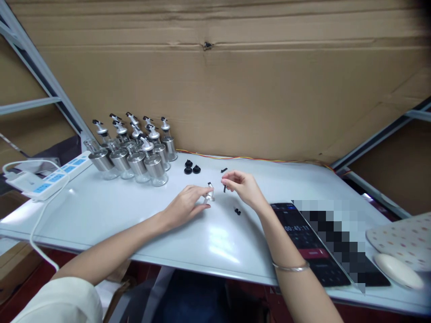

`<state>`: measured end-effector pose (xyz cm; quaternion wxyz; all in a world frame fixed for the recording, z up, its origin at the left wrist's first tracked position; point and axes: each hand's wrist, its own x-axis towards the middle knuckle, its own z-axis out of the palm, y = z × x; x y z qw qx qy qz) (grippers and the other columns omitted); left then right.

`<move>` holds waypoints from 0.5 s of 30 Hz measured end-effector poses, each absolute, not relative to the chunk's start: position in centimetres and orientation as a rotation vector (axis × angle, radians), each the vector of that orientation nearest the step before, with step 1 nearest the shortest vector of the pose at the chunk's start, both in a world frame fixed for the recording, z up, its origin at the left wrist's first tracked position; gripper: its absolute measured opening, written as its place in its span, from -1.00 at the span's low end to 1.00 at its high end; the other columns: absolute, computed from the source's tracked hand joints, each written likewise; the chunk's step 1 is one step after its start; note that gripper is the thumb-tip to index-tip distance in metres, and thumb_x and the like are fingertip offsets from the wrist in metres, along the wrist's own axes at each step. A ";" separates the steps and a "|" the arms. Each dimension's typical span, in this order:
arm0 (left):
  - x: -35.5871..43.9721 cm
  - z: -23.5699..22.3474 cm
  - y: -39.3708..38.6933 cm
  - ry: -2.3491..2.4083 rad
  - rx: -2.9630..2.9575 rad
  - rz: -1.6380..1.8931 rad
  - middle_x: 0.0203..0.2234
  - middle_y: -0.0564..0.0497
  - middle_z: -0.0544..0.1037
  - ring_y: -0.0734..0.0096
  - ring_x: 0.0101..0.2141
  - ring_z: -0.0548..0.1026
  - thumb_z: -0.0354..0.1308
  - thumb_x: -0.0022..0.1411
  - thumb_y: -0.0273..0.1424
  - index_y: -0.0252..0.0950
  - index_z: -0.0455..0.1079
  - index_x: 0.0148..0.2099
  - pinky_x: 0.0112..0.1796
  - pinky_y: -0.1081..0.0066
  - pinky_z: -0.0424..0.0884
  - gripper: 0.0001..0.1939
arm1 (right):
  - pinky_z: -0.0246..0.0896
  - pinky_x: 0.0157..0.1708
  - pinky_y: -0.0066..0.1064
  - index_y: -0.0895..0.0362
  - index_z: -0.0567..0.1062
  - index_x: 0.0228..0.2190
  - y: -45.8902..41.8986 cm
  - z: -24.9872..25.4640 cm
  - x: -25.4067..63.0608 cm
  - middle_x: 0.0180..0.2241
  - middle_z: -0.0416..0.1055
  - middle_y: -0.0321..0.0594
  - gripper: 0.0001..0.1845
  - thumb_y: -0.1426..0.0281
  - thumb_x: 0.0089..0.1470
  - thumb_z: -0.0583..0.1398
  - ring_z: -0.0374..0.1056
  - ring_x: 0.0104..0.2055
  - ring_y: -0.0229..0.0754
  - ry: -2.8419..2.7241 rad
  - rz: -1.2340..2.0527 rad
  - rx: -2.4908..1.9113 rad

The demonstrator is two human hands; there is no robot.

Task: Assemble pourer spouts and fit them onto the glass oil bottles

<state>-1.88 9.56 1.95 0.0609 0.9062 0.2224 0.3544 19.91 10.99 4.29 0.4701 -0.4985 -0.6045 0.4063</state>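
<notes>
Near the middle of the white table, my left hand (190, 204) grips a silver pourer spout (210, 194) between thumb and fingers. Just right of it, my right hand (240, 185) pinches a small black flip lid (225, 189) by its upper end, apart from the spout. Another small black lid piece (224, 170) lies on the table behind my right hand. Close to my right wrist sit a few tiny black parts (237, 211). Farther back are three black ridged stoppers (188, 170) in a cluster.
Several glass bottles with steel sleeves (156, 170) stand at the back left, many topped with pourers. A white power strip (57, 177) with a cable lies left. At right are a tablet showing a timer (303, 242) and a white mouse (399, 270). Cardboard (235, 98) walls the back.
</notes>
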 end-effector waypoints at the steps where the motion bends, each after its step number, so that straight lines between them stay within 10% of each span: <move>1: -1.9 1.9 9.6 0.675 2.730 1.084 -0.15 -0.12 0.52 0.29 -0.14 0.48 0.04 0.30 -0.32 -0.26 0.18 0.12 -0.11 0.22 0.42 -0.64 | 0.16 -0.52 -0.39 0.15 0.48 -0.48 10.8 4.4 19.8 -0.63 0.35 -0.34 -0.71 0.19 -0.19 0.31 0.20 -0.60 -0.32 -1.478 1.051 -1.185; 15: -1.8 2.1 9.5 0.610 2.809 1.016 -0.16 -0.11 0.53 0.30 -0.10 0.48 -0.04 0.34 -0.43 -0.30 0.25 0.00 0.01 0.14 0.36 -0.80 | 0.22 -0.44 -0.38 0.15 0.60 -0.40 9.8 5.1 18.8 -0.56 0.41 -0.32 -0.79 0.29 -0.12 0.30 0.24 -0.57 -0.35 -1.472 1.301 -0.977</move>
